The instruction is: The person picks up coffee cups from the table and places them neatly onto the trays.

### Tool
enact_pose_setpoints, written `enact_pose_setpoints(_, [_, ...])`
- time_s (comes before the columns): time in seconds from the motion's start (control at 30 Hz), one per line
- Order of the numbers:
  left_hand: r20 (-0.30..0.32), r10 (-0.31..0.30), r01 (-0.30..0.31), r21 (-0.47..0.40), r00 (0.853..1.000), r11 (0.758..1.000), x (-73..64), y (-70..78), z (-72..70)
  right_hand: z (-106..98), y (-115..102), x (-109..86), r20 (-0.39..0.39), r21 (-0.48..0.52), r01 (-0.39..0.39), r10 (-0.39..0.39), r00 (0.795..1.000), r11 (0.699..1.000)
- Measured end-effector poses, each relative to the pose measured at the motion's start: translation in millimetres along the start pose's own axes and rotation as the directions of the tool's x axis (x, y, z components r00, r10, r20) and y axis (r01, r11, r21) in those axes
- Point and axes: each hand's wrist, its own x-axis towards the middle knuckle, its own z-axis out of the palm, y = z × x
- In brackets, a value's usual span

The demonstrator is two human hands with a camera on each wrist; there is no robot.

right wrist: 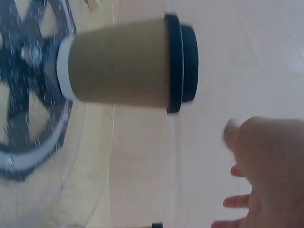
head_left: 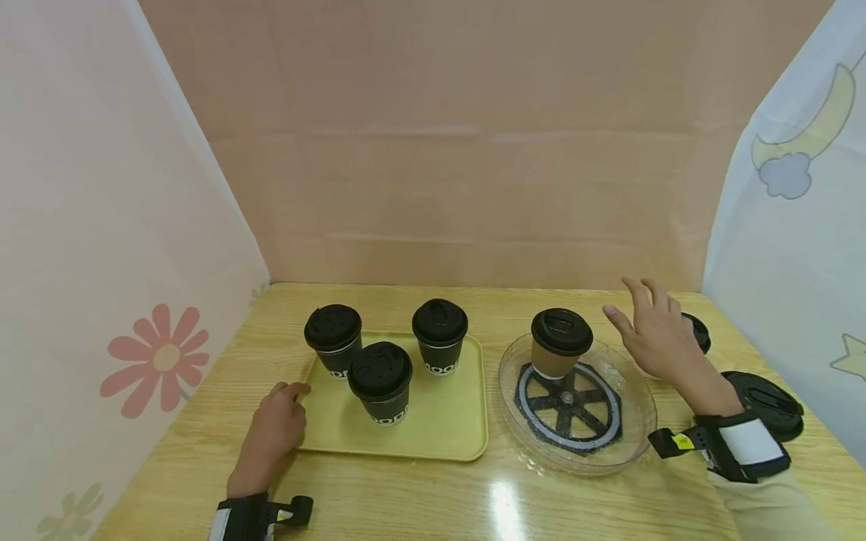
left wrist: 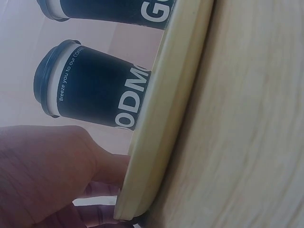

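Note:
At the left edge of a yellow tray [head_left: 433,443], my left hand [head_left: 274,424] grips the rim; in the left wrist view the thumb lies on the tray's inner side and other fingers are partly hidden. Several black paper cups with black lids stand on the tray, among them a front cup [head_left: 382,383], a left cup [head_left: 336,346] and a right cup [head_left: 440,338]. My right hand [head_left: 659,334] is in the air with spread fingers, apart from a brown cup [right wrist: 121,64] with a black lid. That cup stands upright in a round clear dish [head_left: 639,443], toward its back.
A dark spoked wheel shape [head_left: 568,402] shows in the clear dish. Beyond my right hand is a black-lidded thing [head_left: 698,333], mostly hidden. A black oval case [head_left: 767,406] lies by my right wrist. Cloth walls [head_left: 473,150] enclose the wooden table [head_left: 406,496].

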Motion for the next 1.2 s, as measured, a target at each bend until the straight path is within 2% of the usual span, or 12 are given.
enact_pose_setpoints(0.17, [-0.004, 0.01, -0.01, 0.002, 1.0, 1.0, 0.4, -0.1, 0.0, 0, 17, 1.6, 0.0, -0.065, -0.124, 0.124, 0.992, 0.99])
enact_pose_setpoints(0.27, [-0.007, 0.013, -0.013, 0.007, 1.0, 1.0, 0.3, 0.4, 0.0, 2, 24, 0.9, 0.028, -0.081, -0.182, 0.184, 0.982, 0.98])
enact_pose_setpoints(0.57, [-0.007, 0.016, -0.015, 0.009, 1.0, 1.0, 1.0, 0.0, 0.6, 6, 39, 0.5, 0.171, -0.117, -0.251, 0.269, 0.948, 0.961])
enact_pose_setpoints(0.73, [-0.006, 0.012, -0.012, 0.009, 1.0, 1.0, 0.2, -0.6, 0.0, 12, 43, 3.4, 0.212, -0.12, -0.269, 0.289, 0.934, 0.956])
enact_pose_setpoints(1.2, [0.012, -0.008, 0.008, 0.021, 1.0, 1.0, 1.9, 2.0, -0.3, 17, 53, 0.9, 0.174, -0.11, -0.21, 0.227, 0.958, 0.971])
